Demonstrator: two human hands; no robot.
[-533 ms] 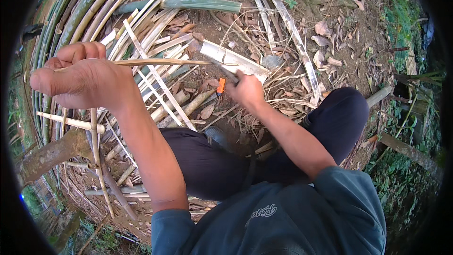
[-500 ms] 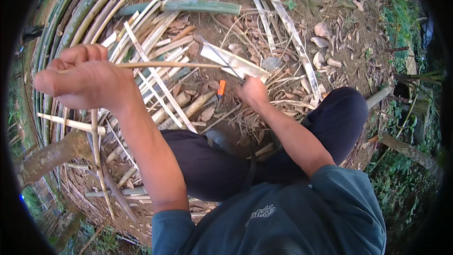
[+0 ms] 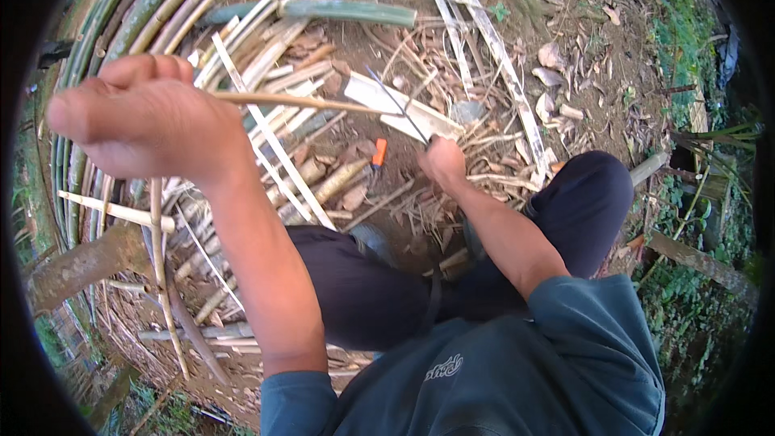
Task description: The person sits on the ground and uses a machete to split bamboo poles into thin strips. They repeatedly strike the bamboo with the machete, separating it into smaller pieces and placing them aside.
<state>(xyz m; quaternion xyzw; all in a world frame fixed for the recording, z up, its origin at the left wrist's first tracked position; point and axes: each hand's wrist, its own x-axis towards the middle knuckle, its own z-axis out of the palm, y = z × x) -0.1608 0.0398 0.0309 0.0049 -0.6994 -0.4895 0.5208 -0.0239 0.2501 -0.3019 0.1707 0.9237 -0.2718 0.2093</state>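
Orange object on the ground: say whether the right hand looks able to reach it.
Probably yes: the right hand is near the orange object, nothing visibly between, but it holds a bladed tool.

We wear a dark blue-green shirt (image 3: 525, 367) with short, loose sleeves (image 3: 300, 404), and on its chest we see a small pale marking (image 3: 442, 368) in curved script. Our trousers (image 3: 359, 287) are dark navy. Our left hand (image 3: 157, 121) and right hand (image 3: 442, 163) are bare.
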